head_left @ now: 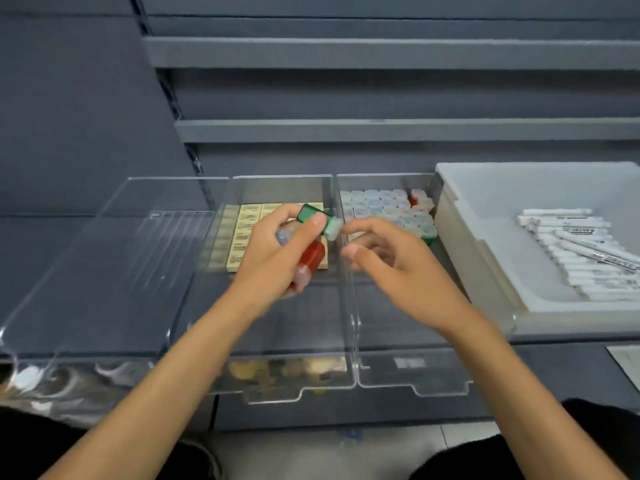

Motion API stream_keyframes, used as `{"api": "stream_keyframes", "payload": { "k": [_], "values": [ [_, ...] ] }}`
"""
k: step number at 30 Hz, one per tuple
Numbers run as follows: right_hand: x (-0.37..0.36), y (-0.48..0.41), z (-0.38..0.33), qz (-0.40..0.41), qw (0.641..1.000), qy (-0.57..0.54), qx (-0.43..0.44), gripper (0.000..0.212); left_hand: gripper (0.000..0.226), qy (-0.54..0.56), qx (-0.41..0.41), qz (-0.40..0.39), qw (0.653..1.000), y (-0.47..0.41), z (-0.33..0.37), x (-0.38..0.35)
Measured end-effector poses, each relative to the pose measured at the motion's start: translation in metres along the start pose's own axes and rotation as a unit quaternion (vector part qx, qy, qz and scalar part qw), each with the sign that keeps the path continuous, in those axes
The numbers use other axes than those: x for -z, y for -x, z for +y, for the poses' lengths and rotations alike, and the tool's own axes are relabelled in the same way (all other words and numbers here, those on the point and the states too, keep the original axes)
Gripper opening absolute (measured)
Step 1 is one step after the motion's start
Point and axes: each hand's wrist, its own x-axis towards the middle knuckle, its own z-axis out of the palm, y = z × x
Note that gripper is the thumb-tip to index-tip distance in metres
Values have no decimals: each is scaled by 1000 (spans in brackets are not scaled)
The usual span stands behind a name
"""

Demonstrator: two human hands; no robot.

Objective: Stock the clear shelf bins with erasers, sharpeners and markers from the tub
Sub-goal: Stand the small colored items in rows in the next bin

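Fingers (317,221) of the left hand (273,258) curl round a green sharpener (308,213) and a red sharpener (313,258) (a bluish one (284,237) too, mostly hidden). On the right hand (391,261) the fingers are loosely spread and grip nothing, the index tip at the green one's pale end. A fumbled handover could drop one among the erasers (247,220) beneath the left fingers instead of into the sharpener bin (388,181) beyond the right. Actual contact is too blurred to tell.

The scene is seen through a single wide-angle view worn on the head, aimed forward and down. The clear bins (412,375) and the grey tub (464,244) are framed near, while the dark shelves (381,51) behind are taken in higher up.
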Motion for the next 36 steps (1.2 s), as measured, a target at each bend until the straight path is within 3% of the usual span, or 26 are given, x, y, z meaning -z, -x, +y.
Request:
{"api": "stream_keyframes", "payload": {
  "k": [5,8,15,20,25,29,36],
  "values": [
    [-15,-7,-6,5,1000,-4,16,19,44,-44,-23,-74,996,-3,-17,23],
    [-20,-5,-5,21,999,-37,14,18,57,-33,-9,-67,997,-11,-21,34],
    [-38,-17,0,19,997,-9,68,36,23,32,35,-65,997,-16,-32,30],
    [-20,-21,4,33,998,10,59,29,35,59,46,-80,994,-20,-34,15],
    [-2,-37,6,37,996,29,80,21,32,34,14,-75,996,-29,-36,9],
    [-12,-32,22,61,994,-9,85,21,31,-17,-19,-71,997,-33,-43,7],
    [-12,-21,27,55,995,-45,68,24,41,-22,4,-98,995,-28,-46,0]
  ]
}}
